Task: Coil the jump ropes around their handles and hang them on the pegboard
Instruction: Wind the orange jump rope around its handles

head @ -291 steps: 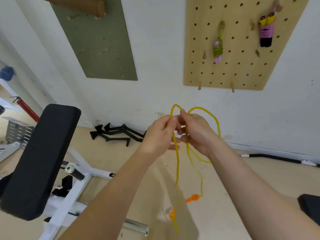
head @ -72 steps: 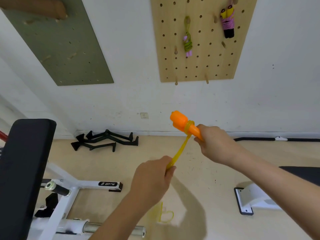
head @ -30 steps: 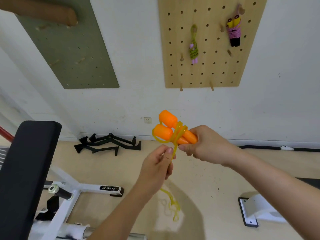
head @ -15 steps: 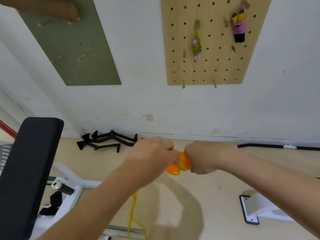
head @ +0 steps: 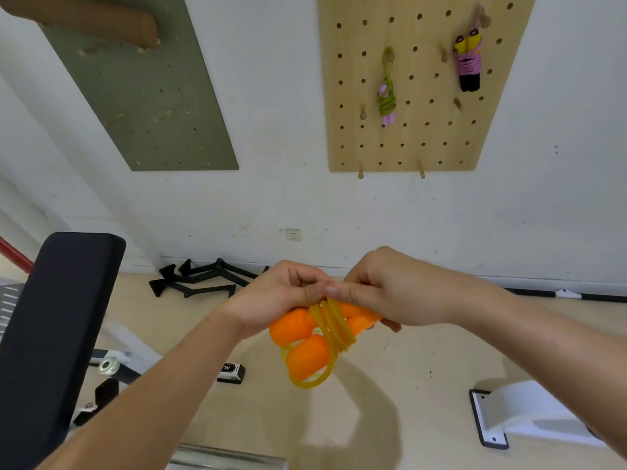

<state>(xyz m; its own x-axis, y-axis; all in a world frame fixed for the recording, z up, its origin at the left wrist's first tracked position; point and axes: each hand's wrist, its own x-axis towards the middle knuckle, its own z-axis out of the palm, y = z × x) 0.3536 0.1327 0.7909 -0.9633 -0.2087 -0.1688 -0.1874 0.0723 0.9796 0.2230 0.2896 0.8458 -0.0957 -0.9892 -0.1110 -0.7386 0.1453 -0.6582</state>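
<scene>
Two orange jump-rope handles (head: pixel 300 344) lie side by side, with several turns of yellow rope (head: pixel 334 329) wound around their middle. My right hand (head: pixel 390 288) grips the handles' right ends. My left hand (head: pixel 283 295) pinches the rope at the top of the coil, fingertips against my right thumb. A short yellow loop hangs below the handles. On the wall above, the wooden pegboard (head: pixel 420 137) carries a coiled green rope (head: pixel 386 93) and a coiled pink rope (head: pixel 469 64) on pegs.
A black padded bench (head: pixel 51 327) with a white frame stands at the left. Black metal feet (head: pixel 203 279) lie on the floor by the wall. A white bracket (head: pixel 505 415) sits low right. A green pegboard (head: pixel 146 93) hangs at the upper left.
More turns of yellow rope sit on the handles than a second ago. The long tail that hung toward the floor is gone; only a short loop hangs now. Both hands stay together at the handles.
</scene>
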